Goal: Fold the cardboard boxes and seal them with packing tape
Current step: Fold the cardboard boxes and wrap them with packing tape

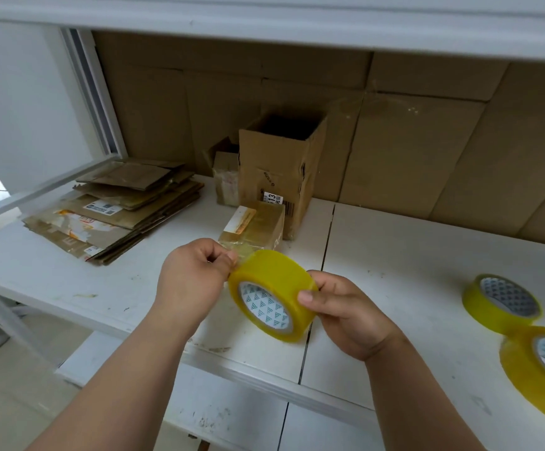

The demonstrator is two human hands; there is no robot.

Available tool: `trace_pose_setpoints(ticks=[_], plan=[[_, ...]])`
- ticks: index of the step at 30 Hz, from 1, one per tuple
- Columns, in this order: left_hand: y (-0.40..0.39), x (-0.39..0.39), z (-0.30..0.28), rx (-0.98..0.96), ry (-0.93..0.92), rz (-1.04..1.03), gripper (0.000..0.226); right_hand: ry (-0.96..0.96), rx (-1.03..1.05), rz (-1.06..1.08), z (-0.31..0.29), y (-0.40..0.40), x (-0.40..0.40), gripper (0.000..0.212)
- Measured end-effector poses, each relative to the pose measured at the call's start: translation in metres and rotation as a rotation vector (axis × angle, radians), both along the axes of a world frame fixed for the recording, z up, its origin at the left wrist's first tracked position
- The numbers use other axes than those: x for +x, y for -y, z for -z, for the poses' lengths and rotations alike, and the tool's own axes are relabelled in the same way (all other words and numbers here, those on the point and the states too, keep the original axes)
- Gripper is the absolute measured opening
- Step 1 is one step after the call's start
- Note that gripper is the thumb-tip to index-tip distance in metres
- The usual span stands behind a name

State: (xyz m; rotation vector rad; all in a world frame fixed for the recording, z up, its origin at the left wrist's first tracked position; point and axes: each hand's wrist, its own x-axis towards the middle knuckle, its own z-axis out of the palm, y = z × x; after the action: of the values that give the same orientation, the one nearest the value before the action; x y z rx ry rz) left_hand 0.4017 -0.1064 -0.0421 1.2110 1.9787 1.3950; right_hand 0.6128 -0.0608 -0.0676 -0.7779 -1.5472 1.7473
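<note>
Head cam: right hand (346,307) grips the tape roll (272,292) by its rim, held above the table (411,255). Left hand (193,275) pinches the loose tape end (243,253) at the roll's top edge. Just beyond the hands: small taped box (254,226), touching a tall open box (280,170) behind it. Flat cardboard stack (118,206) beyond and left of left hand. Two spare rolls (502,302) well right of right hand.
</note>
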Motion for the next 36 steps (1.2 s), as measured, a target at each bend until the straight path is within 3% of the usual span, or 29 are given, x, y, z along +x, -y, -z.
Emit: trace_pose_setpoints(ticks=[7, 12, 17, 22, 25, 36], plan=[[-0.001, -0.022, -0.012, 0.082, 0.262, -0.029, 0.019, 0.059, 0.077, -0.015, -0.017, -0.008, 0.007, 0.045], [-0.011, -0.04, -0.021, 0.157, 0.392, -0.101, 0.019, 0.1, 0.084, -0.008, -0.022, -0.019, 0.022, 0.043], [-0.021, -0.055, -0.026, 0.163, 0.364, -0.113, 0.018, 0.169, 0.104, 0.049, -0.027, -0.027, 0.033, 0.028], [-0.037, -0.06, -0.02, 0.125, 0.428, -0.128, 0.016, 0.284, 0.177, 0.148, -0.044, -0.043, 0.029, 0.036], [-0.045, -0.063, -0.012, 0.085, 0.478, -0.155, 0.017, 0.359, 0.183, 0.182, -0.053, -0.052, 0.022, 0.023], [-0.056, -0.066, 0.011, 0.058, 0.519, -0.209, 0.011, 0.487, 0.148, 0.275, -0.051, -0.074, 0.011, 0.013]])
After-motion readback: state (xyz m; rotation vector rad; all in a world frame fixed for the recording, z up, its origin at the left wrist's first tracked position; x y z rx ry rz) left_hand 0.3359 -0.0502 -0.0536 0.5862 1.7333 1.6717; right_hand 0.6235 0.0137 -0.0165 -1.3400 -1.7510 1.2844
